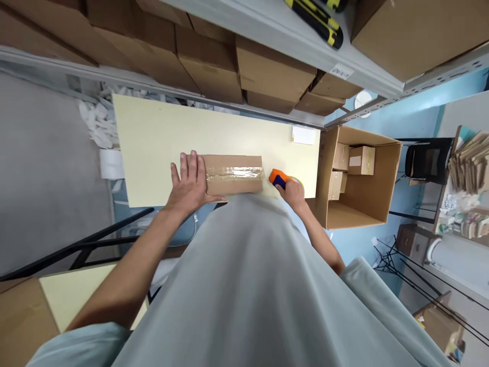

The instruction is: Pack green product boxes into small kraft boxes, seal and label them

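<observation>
A small flat cardboard box (234, 161) lies on the pale yellow table (153, 127), with a strip of clear tape along its top. My left hand (187, 181) rests on the box's left end, fingers stretched out and thumb along the near edge. Just off the right end of the box, my right hand (293, 194) grips an orange and dark blue tape dispenser (278, 177). The tape roll is mostly hidden behind that hand.
A large open carton (362, 209) holding several small boxes stands right of the table. A white card or small box (303, 135) lies near the back edge. Behind is a shelf (267, 30) with cartons and yellow-black cutters (317, 20). A white roll (111, 164) is at left.
</observation>
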A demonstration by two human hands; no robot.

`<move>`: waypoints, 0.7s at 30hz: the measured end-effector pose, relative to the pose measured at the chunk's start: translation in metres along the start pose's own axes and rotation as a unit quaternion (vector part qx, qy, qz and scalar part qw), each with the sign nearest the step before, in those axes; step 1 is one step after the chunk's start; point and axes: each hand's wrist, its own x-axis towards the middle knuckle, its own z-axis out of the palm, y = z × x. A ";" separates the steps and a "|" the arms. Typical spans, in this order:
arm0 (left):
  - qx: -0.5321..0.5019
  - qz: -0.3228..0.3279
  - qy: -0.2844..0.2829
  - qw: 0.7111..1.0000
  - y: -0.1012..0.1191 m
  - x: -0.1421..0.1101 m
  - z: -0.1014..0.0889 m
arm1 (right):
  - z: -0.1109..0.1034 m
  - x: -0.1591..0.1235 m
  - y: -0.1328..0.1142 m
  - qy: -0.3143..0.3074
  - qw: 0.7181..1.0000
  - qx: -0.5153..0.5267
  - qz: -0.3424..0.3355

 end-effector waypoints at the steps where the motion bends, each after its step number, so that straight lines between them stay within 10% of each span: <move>1: -0.002 -0.006 0.004 1.000 0.003 0.000 0.000 | -0.001 -0.007 0.002 0.015 0.999 0.027 0.012; 5: -0.047 0.003 0.037 0.998 0.035 0.001 0.004 | -0.019 -0.028 -0.002 0.086 0.987 0.132 0.023; 12: -0.082 0.258 0.232 0.934 0.111 0.029 -0.013 | -0.067 -0.019 -0.056 0.237 0.933 0.250 -0.106; 21: -0.109 0.207 0.392 0.890 0.117 0.129 -0.133 | -0.226 0.042 -0.144 0.363 0.849 0.104 -0.371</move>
